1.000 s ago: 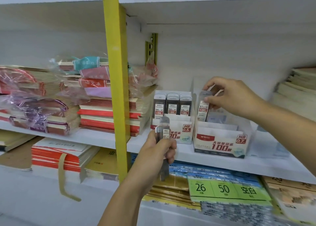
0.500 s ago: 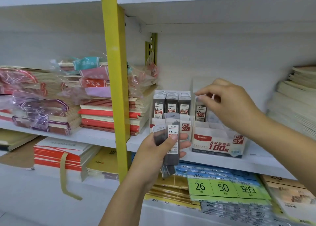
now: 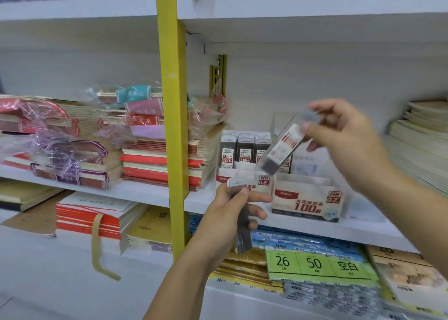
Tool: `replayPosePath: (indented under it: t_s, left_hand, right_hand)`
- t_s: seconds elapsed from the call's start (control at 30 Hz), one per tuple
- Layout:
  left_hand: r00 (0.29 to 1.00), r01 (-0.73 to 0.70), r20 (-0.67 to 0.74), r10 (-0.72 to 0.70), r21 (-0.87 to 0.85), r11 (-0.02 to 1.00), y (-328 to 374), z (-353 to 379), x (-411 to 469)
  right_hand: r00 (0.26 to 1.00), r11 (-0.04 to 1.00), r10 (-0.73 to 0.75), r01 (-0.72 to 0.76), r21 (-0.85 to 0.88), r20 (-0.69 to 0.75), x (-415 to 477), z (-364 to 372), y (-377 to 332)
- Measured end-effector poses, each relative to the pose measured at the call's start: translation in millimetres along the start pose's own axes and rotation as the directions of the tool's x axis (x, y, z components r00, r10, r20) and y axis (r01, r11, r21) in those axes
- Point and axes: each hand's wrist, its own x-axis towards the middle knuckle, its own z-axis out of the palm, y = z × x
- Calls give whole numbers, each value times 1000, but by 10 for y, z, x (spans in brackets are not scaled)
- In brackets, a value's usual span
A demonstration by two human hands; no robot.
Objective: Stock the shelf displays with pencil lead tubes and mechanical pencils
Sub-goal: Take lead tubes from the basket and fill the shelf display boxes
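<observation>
Now my right hand (image 3: pixel 339 147) pinches a lead tube (image 3: pixel 283 147) near its cap, probably light, stiff, slippery plastic, while my left hand (image 3: pixel 225 213) grips spare tubes (image 3: pixel 243 233).

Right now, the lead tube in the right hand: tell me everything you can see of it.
The lead tube is a flat, clear plastic case, motion-blurred. It has a grey cap at its upper end, a white and red label across the middle and dark leads showing at the lower end. It hangs tilted, cap up and to the right, in the air above the HB 0.7 display box. The right hand pinches it near the cap; nothing else appears to touch it.
</observation>
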Motion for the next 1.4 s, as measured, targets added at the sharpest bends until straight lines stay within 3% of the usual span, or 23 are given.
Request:
replayPosePath:
  t_s: [0.1,0.27,0.57,0.67,0.8,0.87,1.0,1.17,1.3,1.4]
  left_hand:
    - [999,-16,-38,16,-18,1000,-4,-24,12]
    - [992,-42,-111,52,92,995,-16,-51,32]
    - [998,12,-61,-4,134,991,-35,-49,30]
    - [999,-12,-40,17,133,991,-14,-50,16]
    - [998,-49,-39,55,136,989,8,-55,-4]
    - [997,-63,-30,67,125,990,23,-55,-22]
    - [996,-94,18,92,133,987,65,-23,-46]
    - [990,-127,83,113,193,973,85,73,-81]
    - [998,-31,60,17,237,971,98,28,-140]
    - [998,38,36,-47,206,978,98,-39,-168]
  right_hand:
    - [987,975,-150,137,-175,-62,182,-180,37]
    - [980,846,-146,195,-496,136,277,-184,226]
    - [961,785,72,110,-610,267,349,17,434]
    - [964,668,3,197,-718,267,344,77,513]
    - [974,528,-32,208,-823,225,314,86,508]
    - [973,582,-77,219,-783,216,239,84,441]
    - [949,843,-65,218,-492,309,-64,167,195]
    - [879,842,-38,284,-459,475,-323,333,102]
    - [879,975,51,59,-213,475,-327,210,112]
    - [883,993,121,-105,-59,454,-299,94,148]
